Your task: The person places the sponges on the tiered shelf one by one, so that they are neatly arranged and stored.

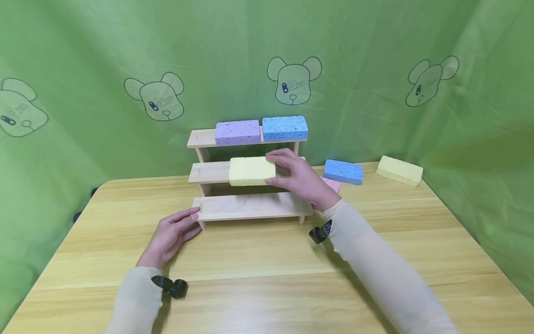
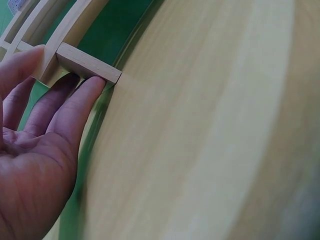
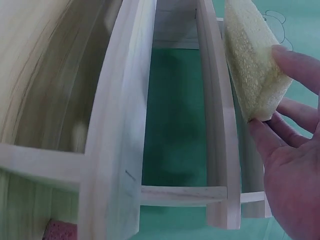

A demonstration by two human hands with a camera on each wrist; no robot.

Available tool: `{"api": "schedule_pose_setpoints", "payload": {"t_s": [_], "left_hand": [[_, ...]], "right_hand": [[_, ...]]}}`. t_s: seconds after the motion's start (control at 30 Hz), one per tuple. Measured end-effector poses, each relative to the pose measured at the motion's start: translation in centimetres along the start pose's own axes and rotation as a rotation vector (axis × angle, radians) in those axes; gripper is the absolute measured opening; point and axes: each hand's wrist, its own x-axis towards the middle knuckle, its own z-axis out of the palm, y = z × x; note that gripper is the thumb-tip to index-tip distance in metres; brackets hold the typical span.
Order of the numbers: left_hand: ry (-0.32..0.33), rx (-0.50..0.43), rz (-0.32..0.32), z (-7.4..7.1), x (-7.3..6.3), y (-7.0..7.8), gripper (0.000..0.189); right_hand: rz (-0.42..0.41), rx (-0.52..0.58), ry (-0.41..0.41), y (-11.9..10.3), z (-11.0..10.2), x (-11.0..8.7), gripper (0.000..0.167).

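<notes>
My right hand (image 1: 298, 178) pinches the right end of a yellow sponge (image 1: 251, 170) between thumb and fingers, over the middle tier of a three-step wooden rack (image 1: 250, 207). In the right wrist view the sponge (image 3: 252, 60) is beside the shelf boards; whether it touches one I cannot tell. At the lowest tier's left end, my left hand (image 1: 172, 234) grips the rack. In the left wrist view its thumb is on the board's end and its fingers are against the leg (image 2: 87, 62). A purple sponge (image 1: 238, 132) and a blue sponge (image 1: 285, 128) sit side by side on the top tier.
Right of the rack, another blue sponge (image 1: 343, 171) and another yellow sponge (image 1: 399, 170) lie on the wooden table (image 1: 250, 278). A pink sponge (image 1: 331, 183) is partly hidden behind my right hand. A green curtain (image 1: 233, 55) hangs behind the table.
</notes>
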Motion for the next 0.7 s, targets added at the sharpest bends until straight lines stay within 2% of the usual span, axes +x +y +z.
{"api": "schedule_pose_setpoints", "payload": {"t_s": [0.33, 0.7], "left_hand": [[0.002, -0.002, 0.002, -0.1, 0.0, 0.0, 0.022], [0.005, -0.009, 0.004, 0.0, 0.0, -0.1, 0.021]], "right_hand": [[-0.094, -0.107, -0.026, 0.0, 1.0, 1.7, 0.065], [-0.086, -0.087, -0.055, 0.1, 2.3, 2.7, 0.063]]}}
